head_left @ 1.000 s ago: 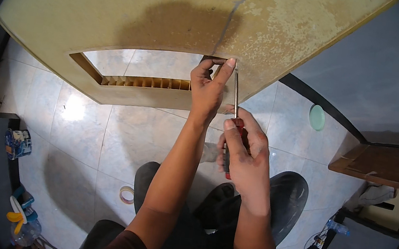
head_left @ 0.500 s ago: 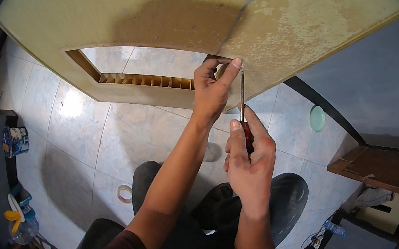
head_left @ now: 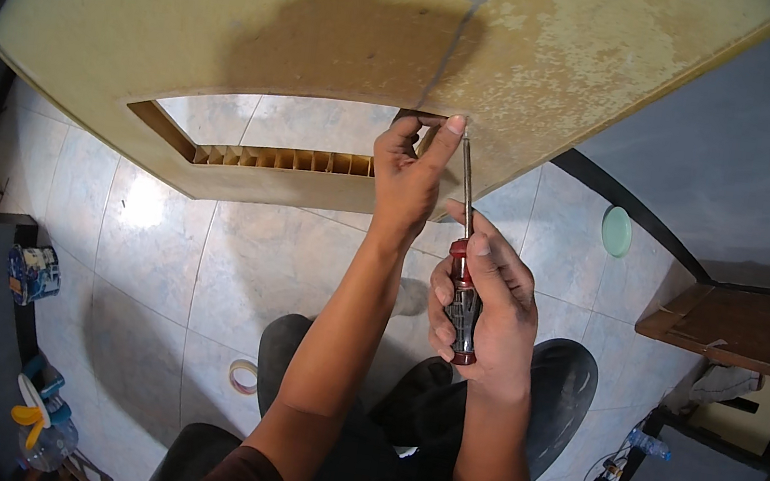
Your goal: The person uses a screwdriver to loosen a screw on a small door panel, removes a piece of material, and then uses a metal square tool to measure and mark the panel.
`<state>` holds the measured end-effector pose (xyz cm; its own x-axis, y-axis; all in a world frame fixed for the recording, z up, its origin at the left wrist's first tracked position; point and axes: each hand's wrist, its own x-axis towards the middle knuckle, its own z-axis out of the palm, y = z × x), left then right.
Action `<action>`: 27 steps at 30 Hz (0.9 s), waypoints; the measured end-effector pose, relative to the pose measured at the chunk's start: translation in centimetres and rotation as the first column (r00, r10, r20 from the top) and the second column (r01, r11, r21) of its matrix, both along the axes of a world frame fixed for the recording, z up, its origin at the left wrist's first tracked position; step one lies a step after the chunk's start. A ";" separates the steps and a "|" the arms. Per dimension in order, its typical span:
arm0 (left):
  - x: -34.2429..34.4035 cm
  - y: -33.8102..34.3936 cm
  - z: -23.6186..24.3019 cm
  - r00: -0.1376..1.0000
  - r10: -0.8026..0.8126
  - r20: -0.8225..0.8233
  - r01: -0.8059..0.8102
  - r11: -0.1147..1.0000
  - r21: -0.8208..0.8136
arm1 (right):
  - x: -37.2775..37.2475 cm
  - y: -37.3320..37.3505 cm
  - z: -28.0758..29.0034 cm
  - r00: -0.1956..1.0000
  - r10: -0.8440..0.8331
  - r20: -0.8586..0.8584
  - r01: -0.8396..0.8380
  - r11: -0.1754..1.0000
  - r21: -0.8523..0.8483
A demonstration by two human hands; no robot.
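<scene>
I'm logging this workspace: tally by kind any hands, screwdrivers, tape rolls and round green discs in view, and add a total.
Hands: 2 (left hand, right hand)
Screwdriver: 1
Tape roll: 1
Round green disc: 1
Total: 5

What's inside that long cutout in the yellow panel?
Floor tiles show through the cutout, and a row of tan ribs lines its lower edge. The left hand covers part of its right end; what's behind there can't be seen.
</scene>
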<state>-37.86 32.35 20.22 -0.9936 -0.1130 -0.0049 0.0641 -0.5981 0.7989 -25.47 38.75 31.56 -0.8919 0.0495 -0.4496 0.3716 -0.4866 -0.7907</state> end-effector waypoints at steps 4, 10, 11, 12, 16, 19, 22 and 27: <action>0.1 -0.1 0.2 1.000 -0.009 0.015 0.009 1.000 -0.019 | 0.3 0.2 -1.6 0.999 0.012 -0.050 -0.024 0.967 -0.255; 0.0 -0.4 0.4 1.000 -0.006 0.011 0.007 0.999 -0.045 | 0.6 -0.5 -3.8 0.991 -0.040 -0.129 -0.066 0.694 -0.716; 0.1 -0.3 0.4 1.000 -0.012 0.018 0.013 0.999 -0.044 | 0.6 -0.7 -4.4 0.987 -0.063 -0.145 -0.078 0.605 -0.793; 0.1 -0.4 0.4 1.000 -0.017 0.025 0.018 0.999 -0.043 | 0.6 -0.8 -4.9 0.984 -0.088 -0.158 -0.093 0.507 -0.857; 0.3 -0.4 1.0 0.997 -0.040 0.066 0.044 0.998 -0.055 | 0.6 -1.4 -6.6 0.962 -0.147 -0.228 -0.184 0.265 -0.947; 0.1 -0.5 0.4 1.000 -0.026 -0.009 0.025 0.999 -0.047 | 0.6 -1.5 -6.2 0.966 -0.136 -0.220 -0.176 0.274 -0.945; -0.3 -0.4 -0.2 0.999 0.007 -0.049 -0.009 0.999 -0.046 | 0.6 -1.3 -4.7 0.989 -0.086 -0.119 -0.070 0.434 -0.898; -0.4 0.0 -0.8 0.999 0.009 -0.034 -0.012 0.995 -0.102 | 0.9 -2.0 -3.0 0.992 -0.125 0.015 0.110 0.808 -0.579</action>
